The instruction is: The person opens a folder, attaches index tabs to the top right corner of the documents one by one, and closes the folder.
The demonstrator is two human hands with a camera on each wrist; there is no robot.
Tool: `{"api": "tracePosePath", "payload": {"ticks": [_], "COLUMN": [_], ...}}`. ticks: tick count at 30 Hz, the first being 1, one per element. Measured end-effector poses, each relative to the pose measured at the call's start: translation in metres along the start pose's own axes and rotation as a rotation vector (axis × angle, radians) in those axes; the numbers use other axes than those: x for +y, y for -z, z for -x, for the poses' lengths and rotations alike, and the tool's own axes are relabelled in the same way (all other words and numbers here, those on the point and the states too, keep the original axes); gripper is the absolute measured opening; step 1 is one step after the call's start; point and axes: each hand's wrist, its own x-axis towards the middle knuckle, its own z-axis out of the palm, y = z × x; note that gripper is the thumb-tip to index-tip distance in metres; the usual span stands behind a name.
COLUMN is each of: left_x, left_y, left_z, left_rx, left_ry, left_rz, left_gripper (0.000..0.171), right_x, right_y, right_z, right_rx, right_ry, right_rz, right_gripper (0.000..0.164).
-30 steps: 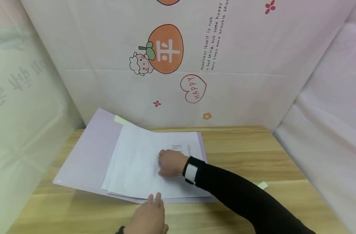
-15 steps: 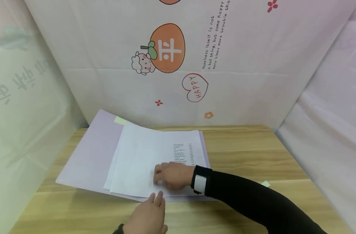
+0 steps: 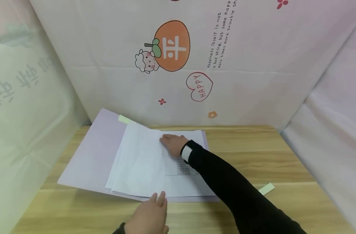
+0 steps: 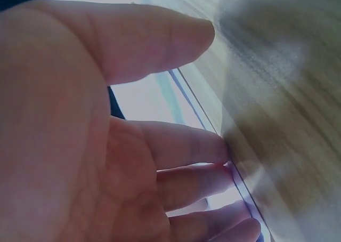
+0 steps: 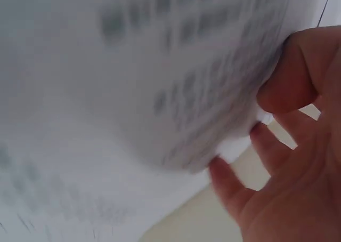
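A light purple folder [image 3: 87,156] lies spread on the wooden table, its left cover tilted up. White paper sheets [image 3: 140,162] rest inside it, and a printed table of small text shows on the right-hand page. My right hand [image 3: 173,144] touches the upper part of the sheets with fingers extended to the left. In the right wrist view its fingertips [image 5: 221,164] meet the blurred printed paper [image 5: 133,109]. My left hand [image 3: 150,213] is at the folder's front edge, fingers fairly straight. The left wrist view has those fingers [image 4: 197,186] along the edge, with the thumb apart.
A pale green strip [image 3: 266,188] lies on the table right of the folder, partly behind the black sleeve [image 3: 230,182]. Another pale green tab [image 3: 124,119] shows at the folder's top edge. Printed white cloth [image 3: 108,87] hangs behind and at both sides of the wooden table [image 3: 245,152].
My right hand first slid down the page toward the front, then moved up to near its top edge, its fingers straightening. The left hand stays at the folder's front edge. The view shifted slightly.
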Motion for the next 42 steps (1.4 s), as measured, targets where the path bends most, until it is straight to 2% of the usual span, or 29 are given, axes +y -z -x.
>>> {"api": "tracePosePath", "payload": {"ticks": [3, 7, 11, 18, 21, 24, 31, 37, 42], "left_x": [0.0, 0.0, -0.002, 0.004, 0.006, 0.006, 0.005, 0.006, 0.006], "left_y": [0.0, 0.001, 0.002, 0.001, 0.001, 0.003, 0.007, 0.005, 0.005], "left_z": [0.0, 0.0, 0.001, -0.001, -0.002, -0.002, -0.002, -0.004, -0.003], "left_rx": [0.006, 0.008, -0.006, 0.016, 0.024, 0.014, -0.033, -0.026, -0.01], "left_ry": [0.001, -0.002, 0.01, 0.031, 0.035, 0.05, 0.07, 0.072, 0.064], "left_rz": [0.004, 0.006, 0.008, -0.002, 0.029, 0.067, 0.078, 0.049, 0.058], "left_gripper": [0.069, 0.068, 0.068, 0.072, 0.073, 0.072, 0.066, 0.066, 0.065], "right_x": [0.003, -0.008, -0.029, -0.059, -0.067, -0.068, -0.048, -0.014, 0.018], "right_y": [0.004, 0.006, 0.007, 0.013, 0.014, 0.008, -0.013, -0.023, -0.03], "right_z": [-0.006, 0.012, 0.052, 0.145, 0.174, 0.195, 0.241, 0.279, 0.295], "right_rx": [-0.055, -0.07, -0.057, -0.087, -0.104, -0.107, -0.116, -0.084, -0.013], "right_ry": [-0.05, -0.001, 0.086, 0.29, 0.316, 0.267, 0.128, 0.106, 0.126], "right_rz": [0.033, 0.126, 0.198, 0.133, 0.084, 0.031, -0.023, -0.062, -0.153], "right_gripper": [0.065, 0.061, 0.056, 0.059, 0.056, 0.049, 0.045, 0.046, 0.046]}}
